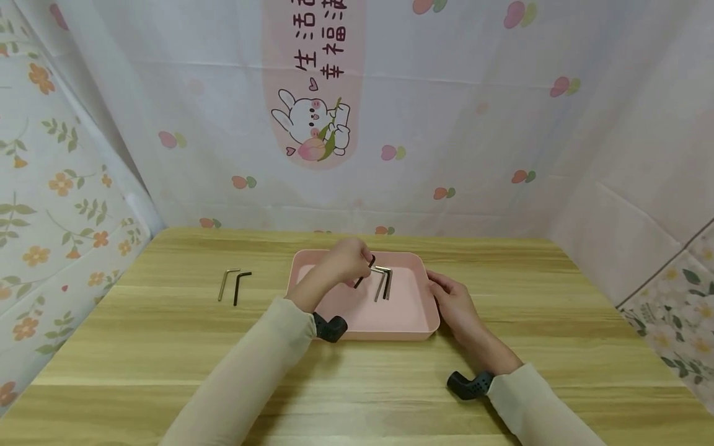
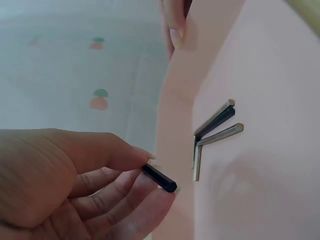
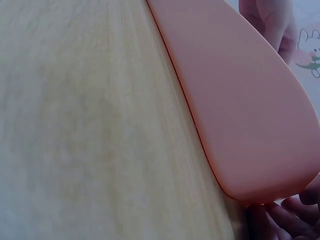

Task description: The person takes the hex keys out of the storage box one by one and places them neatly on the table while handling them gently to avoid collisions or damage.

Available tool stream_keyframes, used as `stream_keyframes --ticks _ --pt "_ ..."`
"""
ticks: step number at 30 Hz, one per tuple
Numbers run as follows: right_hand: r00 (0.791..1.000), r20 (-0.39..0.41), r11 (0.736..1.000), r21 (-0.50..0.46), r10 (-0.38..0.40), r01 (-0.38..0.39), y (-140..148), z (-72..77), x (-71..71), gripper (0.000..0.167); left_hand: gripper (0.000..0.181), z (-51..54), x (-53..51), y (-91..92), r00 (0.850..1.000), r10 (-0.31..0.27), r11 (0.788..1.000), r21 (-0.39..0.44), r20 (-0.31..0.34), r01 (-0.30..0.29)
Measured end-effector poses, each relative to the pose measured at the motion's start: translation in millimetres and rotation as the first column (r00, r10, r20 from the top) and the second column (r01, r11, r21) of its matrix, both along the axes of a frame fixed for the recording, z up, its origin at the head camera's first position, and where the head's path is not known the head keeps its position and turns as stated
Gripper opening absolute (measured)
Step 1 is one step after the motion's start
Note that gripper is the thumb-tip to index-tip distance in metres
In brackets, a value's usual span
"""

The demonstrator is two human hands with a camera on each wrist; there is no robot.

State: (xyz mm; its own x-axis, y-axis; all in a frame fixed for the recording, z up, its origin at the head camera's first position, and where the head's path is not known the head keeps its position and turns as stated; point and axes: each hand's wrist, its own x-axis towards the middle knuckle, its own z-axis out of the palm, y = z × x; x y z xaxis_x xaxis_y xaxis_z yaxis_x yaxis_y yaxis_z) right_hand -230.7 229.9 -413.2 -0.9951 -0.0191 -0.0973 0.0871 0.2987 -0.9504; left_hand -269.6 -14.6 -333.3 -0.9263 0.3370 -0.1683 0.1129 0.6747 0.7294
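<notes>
My left hand (image 1: 347, 260) is over the pink tray (image 1: 357, 335), pinching a black hex key (image 2: 159, 178) between thumb and fingers. Inside the tray, to the right of that hand, several more L-shaped hex keys lie close together: silver hex keys (image 2: 220, 134) and a black one (image 2: 216, 122) between them. My right hand (image 1: 458, 310) holds the tray's right side, with fingers at the rim. In the right wrist view its fingers (image 3: 287, 220) show partly at the tray's corner.
On the wooden table (image 1: 167, 359), left of the tray, a brass-coloured hex key (image 1: 224, 286) and a black hex key (image 1: 237, 289) lie side by side. A patterned cloth (image 1: 446, 124) hangs behind the table.
</notes>
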Motion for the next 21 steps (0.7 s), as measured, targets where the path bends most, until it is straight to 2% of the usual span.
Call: stream_keyframes --ticks 5,12,16,21 --pt "1.000 -0.002 1.000 -0.002 -0.004 0.004 0 0.3 -1.3 0.047 0.023 2.6 11.2 -13.0 1.000 -0.023 0.996 0.082 -0.014 0.024" --pt "1.000 0.005 1.000 -0.001 -0.011 0.011 1 0.3 -1.6 0.047 0.023 2.2 23.1 -26.2 0.998 -0.033 0.992 0.123 -0.056 0.040" --pt "1.000 0.011 1.000 0.001 -0.015 0.015 1 0.3 -1.6 0.047 0.023 1.2 27.3 -31.0 0.998 -0.010 0.988 0.152 -0.060 0.019" --pt "1.000 0.017 1.000 0.002 -0.015 0.015 1 1.3 -1.4 0.047 0.021 -1.0 30.2 -38.4 0.994 0.043 0.987 0.157 -0.100 -0.027"
